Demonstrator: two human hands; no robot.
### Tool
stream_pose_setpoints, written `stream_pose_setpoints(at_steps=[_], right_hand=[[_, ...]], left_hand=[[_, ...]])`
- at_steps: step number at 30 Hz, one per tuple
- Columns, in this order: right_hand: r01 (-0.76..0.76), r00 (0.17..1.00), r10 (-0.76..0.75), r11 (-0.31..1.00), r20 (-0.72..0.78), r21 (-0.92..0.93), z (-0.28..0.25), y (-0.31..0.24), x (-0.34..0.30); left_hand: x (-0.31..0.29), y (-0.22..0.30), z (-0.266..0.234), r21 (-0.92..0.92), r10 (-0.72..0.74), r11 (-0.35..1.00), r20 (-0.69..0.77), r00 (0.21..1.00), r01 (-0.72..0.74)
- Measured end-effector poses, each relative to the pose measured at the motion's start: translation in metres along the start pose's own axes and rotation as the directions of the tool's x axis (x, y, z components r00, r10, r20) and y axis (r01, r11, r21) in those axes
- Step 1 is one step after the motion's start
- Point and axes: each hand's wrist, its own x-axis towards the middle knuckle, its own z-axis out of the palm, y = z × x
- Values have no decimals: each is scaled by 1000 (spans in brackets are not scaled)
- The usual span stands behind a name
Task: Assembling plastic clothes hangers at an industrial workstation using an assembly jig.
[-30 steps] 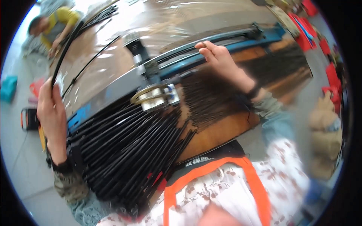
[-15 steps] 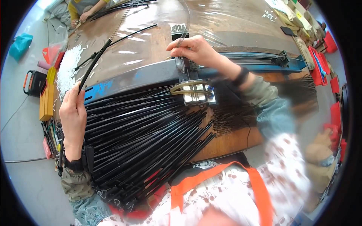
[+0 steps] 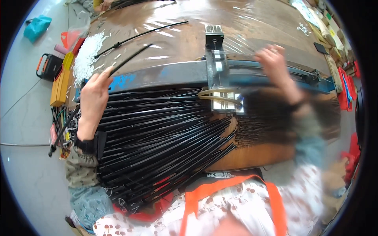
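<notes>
My left hand is closed around a long black rod, which slants up over the blue-painted metal rail; its other end runs down past my wrist. Smeared by motion, my right hand hovers over the right part of the rail, its fingers too blurred to show whether they hold anything. Between my hands stands a metal fixture with a bent yellowish hose. Many black rods lie fanned out on the near side, and thin dark coil springs lie to their right.
Another black rod lies on the brown table beyond the rail. A heap of small white tubes is at the left, near a yellow box. Red trays line the right side. Another person's hand shows at the far left.
My right hand has swung right, away from the fixture where it pinched a thin spring. My left hand still grips the black rod, which now tilts flatter to the right. The whole view has shifted.
</notes>
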Motion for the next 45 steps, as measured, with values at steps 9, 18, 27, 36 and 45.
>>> stream_pose_setpoints(at_steps=[9,18,27,36,45], right_hand=[[-252,959,273,944,77,-212,-73,107,-133],[-307,950,311,947,29,-94,-51,109,-141],[-371,927,375,923,18,-102,-55,105,-146],[-128,990,130,991,-45,49,-62,-48,-69],[-171,983,182,945,-11,280,-44,-76,-75]], left_hand=[[92,108,137,-224,394,895,-8,919,-386],[73,107,143,-308,265,923,77,961,-230],[75,111,145,-336,263,914,66,963,-227],[77,123,143,-265,141,960,189,972,-87],[80,127,141,-203,177,971,252,951,-127]])
